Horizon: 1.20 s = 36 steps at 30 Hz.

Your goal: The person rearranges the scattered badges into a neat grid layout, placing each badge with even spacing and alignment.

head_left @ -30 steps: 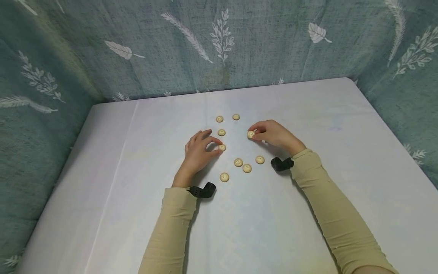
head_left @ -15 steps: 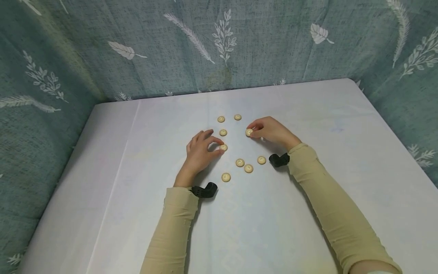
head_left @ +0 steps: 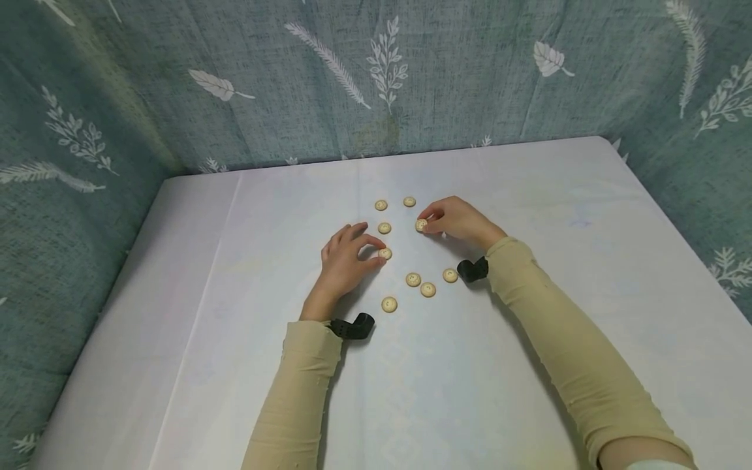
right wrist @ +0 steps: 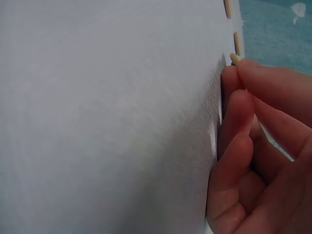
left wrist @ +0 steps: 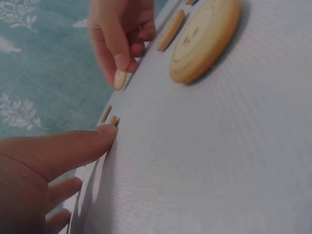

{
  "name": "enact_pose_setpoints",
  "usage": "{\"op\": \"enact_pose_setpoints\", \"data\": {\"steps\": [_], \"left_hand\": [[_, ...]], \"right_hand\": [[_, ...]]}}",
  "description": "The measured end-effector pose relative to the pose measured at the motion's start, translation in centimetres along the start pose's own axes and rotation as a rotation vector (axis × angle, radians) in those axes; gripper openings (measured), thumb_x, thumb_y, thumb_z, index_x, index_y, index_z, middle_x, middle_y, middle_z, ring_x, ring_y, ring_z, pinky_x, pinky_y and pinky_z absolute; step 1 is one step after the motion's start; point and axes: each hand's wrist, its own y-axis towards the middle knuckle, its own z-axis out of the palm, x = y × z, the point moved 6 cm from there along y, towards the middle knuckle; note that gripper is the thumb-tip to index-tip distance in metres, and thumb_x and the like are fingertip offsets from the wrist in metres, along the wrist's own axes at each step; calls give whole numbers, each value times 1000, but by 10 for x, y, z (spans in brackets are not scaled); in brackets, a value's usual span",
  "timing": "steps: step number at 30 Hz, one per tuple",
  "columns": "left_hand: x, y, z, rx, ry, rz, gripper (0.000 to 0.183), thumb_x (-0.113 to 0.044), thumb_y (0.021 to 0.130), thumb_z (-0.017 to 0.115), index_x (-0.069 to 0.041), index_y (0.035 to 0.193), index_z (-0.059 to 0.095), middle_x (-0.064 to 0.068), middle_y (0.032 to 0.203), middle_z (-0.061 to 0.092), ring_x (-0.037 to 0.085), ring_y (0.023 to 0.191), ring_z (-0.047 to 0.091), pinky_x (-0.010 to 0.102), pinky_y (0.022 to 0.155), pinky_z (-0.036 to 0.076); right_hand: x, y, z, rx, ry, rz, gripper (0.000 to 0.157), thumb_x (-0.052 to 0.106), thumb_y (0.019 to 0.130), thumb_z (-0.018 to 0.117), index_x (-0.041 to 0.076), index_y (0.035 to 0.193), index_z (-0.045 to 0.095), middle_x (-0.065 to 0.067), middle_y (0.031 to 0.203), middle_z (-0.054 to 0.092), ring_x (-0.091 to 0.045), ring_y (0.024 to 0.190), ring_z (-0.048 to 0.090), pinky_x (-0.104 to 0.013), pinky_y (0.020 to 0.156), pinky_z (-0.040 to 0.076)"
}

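Observation:
My left hand (head_left: 344, 262) pinches the edge of a round biscuit (head_left: 384, 253) between thumb and index finger, low at the white tabletop. The biscuit is pale tan with small holes, like a button. Farther right, my right hand (head_left: 459, 220) holds a similar biscuit, tilted on edge, by thumb and fingers. The left wrist view shows this biscuit (left wrist: 120, 79) just off the cloth; in the right wrist view only its thin rim (right wrist: 235, 58) shows. Beyond my left hand lies another biscuit (head_left: 384, 228), with two more, a left one (head_left: 381, 205) and a right one (head_left: 409, 202), behind it.
Nearer me several biscuits lie flat, among them a front one (head_left: 389, 304) and one (head_left: 450, 275) close to the black right wrist camera (head_left: 472, 269). A white cloth (head_left: 205, 365) covers the table. Green leaf-print curtains (head_left: 458, 78) stand behind and at both sides.
My right hand has moved left and slightly away from me, carrying its biscuit toward the column of biscuits. My left hand keeps its place on its biscuit. The view has shifted slightly.

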Motion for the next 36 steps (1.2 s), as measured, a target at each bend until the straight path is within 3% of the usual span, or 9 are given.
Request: {"op": "enact_pose_setpoints", "data": {"steps": [12, 36], "left_hand": [[-1, -2, -1, 15, 1, -17, 19, -35, 79, 65, -27, 97, 63, 0, 141, 31, 25, 132, 11, 48, 100, 6], [-3, 2, -7, 24, 18, -26, 20, -37, 80, 64, -27, 98, 63, -1, 141, 30, 25, 133, 11, 48, 101, 6]], "right_hand": [[7, 7, 5, 25, -4, 42, 26, 21, 82, 65, 13, 107, 64, -6, 93, 59, -19, 72, 51, -30, 64, 41], [20, 17, 5, 54, -100, 41, 22, 20, 82, 65, 16, 103, 62, -6, 82, 58, -20, 67, 51, -30, 59, 38]]}}
